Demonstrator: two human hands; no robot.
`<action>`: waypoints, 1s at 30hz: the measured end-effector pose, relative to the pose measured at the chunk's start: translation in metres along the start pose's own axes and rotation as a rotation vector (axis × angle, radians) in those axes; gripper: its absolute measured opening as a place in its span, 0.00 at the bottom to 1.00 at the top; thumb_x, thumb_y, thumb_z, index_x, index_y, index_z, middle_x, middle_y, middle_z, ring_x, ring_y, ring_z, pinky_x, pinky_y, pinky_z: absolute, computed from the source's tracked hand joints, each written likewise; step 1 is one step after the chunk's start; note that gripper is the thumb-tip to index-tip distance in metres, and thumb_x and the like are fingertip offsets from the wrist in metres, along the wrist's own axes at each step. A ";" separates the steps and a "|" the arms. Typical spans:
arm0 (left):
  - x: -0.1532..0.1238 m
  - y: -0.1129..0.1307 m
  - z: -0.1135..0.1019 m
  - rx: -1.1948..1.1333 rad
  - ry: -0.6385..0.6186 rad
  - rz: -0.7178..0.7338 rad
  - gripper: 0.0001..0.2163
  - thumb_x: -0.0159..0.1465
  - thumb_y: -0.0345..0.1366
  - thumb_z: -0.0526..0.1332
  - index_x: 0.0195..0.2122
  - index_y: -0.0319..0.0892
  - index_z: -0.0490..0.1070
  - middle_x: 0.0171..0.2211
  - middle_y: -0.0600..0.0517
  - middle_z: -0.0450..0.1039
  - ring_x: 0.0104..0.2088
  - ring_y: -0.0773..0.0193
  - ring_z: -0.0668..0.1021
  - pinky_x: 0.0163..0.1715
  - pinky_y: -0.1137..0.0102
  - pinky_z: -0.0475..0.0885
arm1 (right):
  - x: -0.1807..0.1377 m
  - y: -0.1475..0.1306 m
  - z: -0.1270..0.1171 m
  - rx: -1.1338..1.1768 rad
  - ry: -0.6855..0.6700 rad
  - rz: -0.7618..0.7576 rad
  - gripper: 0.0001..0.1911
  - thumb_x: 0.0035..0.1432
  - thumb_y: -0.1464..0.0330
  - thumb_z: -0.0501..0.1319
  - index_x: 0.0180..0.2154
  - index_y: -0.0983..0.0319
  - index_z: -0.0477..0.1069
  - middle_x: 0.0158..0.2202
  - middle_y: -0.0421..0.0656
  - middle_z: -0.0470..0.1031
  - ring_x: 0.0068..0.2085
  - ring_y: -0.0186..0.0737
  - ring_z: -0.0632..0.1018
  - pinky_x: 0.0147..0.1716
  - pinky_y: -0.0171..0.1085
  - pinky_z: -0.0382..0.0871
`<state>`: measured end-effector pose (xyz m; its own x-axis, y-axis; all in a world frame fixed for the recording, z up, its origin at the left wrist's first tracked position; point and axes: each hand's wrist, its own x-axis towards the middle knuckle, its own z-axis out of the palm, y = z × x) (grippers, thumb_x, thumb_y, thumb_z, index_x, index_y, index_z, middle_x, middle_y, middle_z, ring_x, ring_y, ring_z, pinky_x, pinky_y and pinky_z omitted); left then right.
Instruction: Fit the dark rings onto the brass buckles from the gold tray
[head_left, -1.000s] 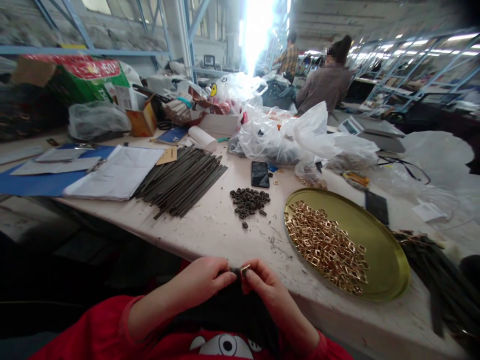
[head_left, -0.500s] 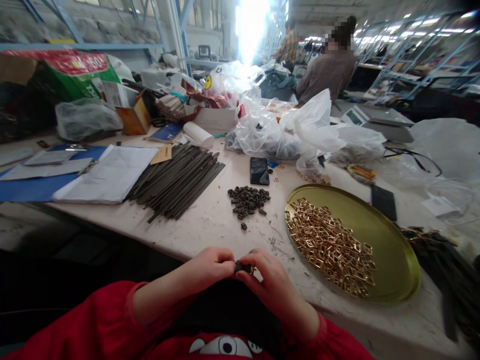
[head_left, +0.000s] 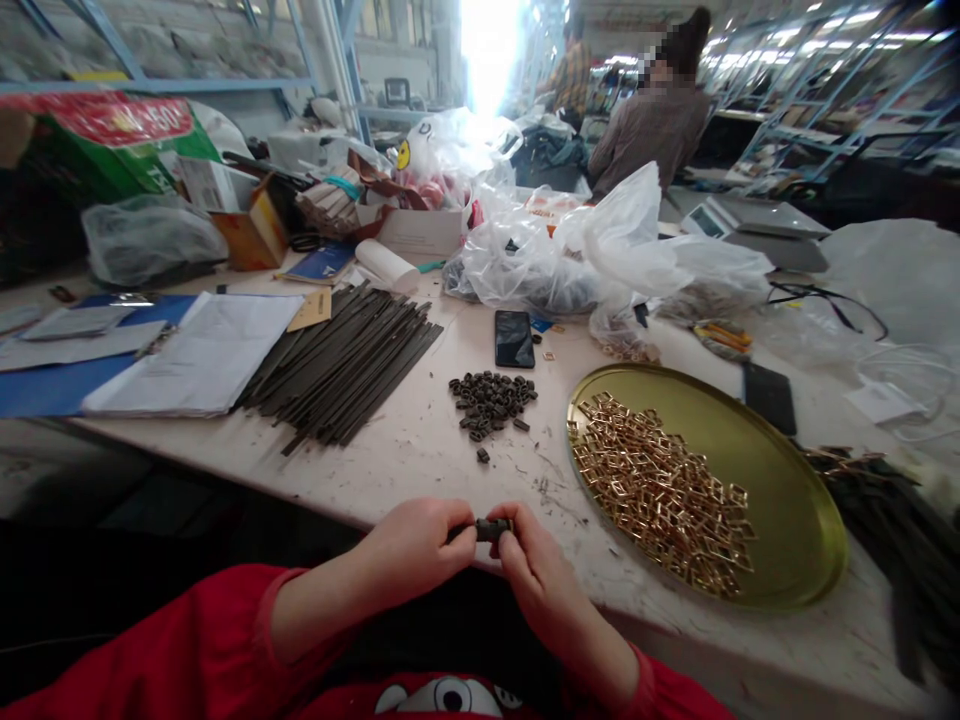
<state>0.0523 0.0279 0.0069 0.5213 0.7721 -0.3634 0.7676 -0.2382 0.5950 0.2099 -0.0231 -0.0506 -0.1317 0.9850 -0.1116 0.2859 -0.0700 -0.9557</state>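
At the table's front edge both hands pinch a short dark strap [head_left: 491, 530]. My left hand [head_left: 431, 540] has its thumb and fingers closed on one end. Thumb and forefinger of my right hand [head_left: 529, 555] are closed on the other end. The part between them looks thicker, perhaps a loop around the strap, too small to be sure. Beyond the hands lies a pile of small dark loops [head_left: 491, 402], one sitting apart nearer me. On the right, a round gold tray [head_left: 795, 500] carries many gold square buckles [head_left: 660, 495].
Long dark strips [head_left: 349, 365] are stacked at the left beside papers [head_left: 195, 355] on a blue clipboard. A phone [head_left: 514, 339] lies behind the loops, with plastic bags [head_left: 555, 265] further back. More dark straps [head_left: 892, 540] lie right of the tray. A person [head_left: 649, 130] is in the background.
My hands have drawn slightly apart, and more of the dark strap shows between them. My right hand has turned its fingers. The view has shifted slightly.
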 end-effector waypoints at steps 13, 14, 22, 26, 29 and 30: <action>-0.018 -0.012 0.021 -0.527 -0.171 -0.013 0.12 0.57 0.39 0.50 0.24 0.38 0.65 0.19 0.58 0.57 0.22 0.70 0.61 0.22 0.76 0.55 | -0.024 0.005 0.024 -0.184 0.119 -0.264 0.14 0.62 0.68 0.43 0.45 0.61 0.62 0.42 0.46 0.71 0.44 0.40 0.72 0.44 0.40 0.67; -0.020 -0.011 0.020 -0.477 -0.182 0.029 0.12 0.58 0.39 0.49 0.24 0.38 0.65 0.19 0.58 0.58 0.22 0.70 0.61 0.21 0.76 0.55 | -0.026 0.007 0.025 -0.230 0.132 -0.289 0.14 0.61 0.69 0.44 0.46 0.61 0.62 0.42 0.47 0.71 0.45 0.41 0.72 0.45 0.41 0.67; 0.004 -0.024 0.002 0.405 0.275 0.105 0.14 0.62 0.44 0.50 0.31 0.41 0.70 0.23 0.52 0.71 0.24 0.63 0.72 0.22 0.73 0.60 | -0.003 0.025 -0.017 -0.550 0.284 -0.316 0.12 0.60 0.64 0.48 0.40 0.60 0.66 0.35 0.45 0.74 0.37 0.43 0.76 0.36 0.41 0.71; 0.034 -0.043 0.009 0.499 0.332 0.155 0.10 0.61 0.39 0.55 0.28 0.41 0.71 0.30 0.50 0.73 0.33 0.62 0.74 0.32 0.71 0.65 | 0.024 0.044 -0.025 -0.738 0.280 -0.317 0.10 0.58 0.64 0.51 0.35 0.59 0.69 0.33 0.45 0.74 0.36 0.45 0.76 0.36 0.43 0.71; 0.054 -0.060 -0.005 0.542 0.390 0.129 0.10 0.62 0.40 0.55 0.29 0.41 0.71 0.32 0.50 0.71 0.36 0.64 0.73 0.37 0.72 0.66 | 0.036 0.065 -0.022 -0.877 0.359 -0.403 0.13 0.55 0.60 0.55 0.39 0.60 0.70 0.36 0.47 0.75 0.37 0.48 0.77 0.35 0.44 0.71; 0.062 -0.067 -0.015 0.555 0.421 0.093 0.11 0.63 0.39 0.53 0.30 0.41 0.71 0.33 0.50 0.71 0.36 0.64 0.73 0.37 0.72 0.66 | 0.038 0.072 -0.022 -0.905 0.384 -0.442 0.15 0.55 0.59 0.56 0.41 0.60 0.69 0.37 0.48 0.76 0.38 0.49 0.77 0.35 0.43 0.72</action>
<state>0.0278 0.1008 -0.0444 0.4912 0.8699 0.0460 0.8623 -0.4930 0.1156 0.2459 0.0129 -0.1179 -0.1342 0.8891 0.4377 0.9028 0.2918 -0.3160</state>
